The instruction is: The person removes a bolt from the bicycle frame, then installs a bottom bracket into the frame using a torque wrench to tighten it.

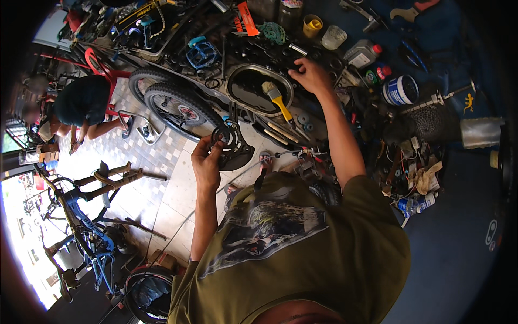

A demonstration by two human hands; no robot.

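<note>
Left hand [206,161]: fingers pinching black part [238,155], held in air between tray [245,89] and shirt [345,243] | Right hand [313,76]: fingers bent, near tray; if they hold something, I cannot tell | Brush [277,99]: lying across tray rim

A black part [238,155] is being held in the left hand [205,163], its lower edge curving, its upper side showing slots.

Daylight flooded in from the left, bleaching the doorway [19,210] and glaring on the floor [171,197]; the right side lay dim, edges curving into black.
</note>
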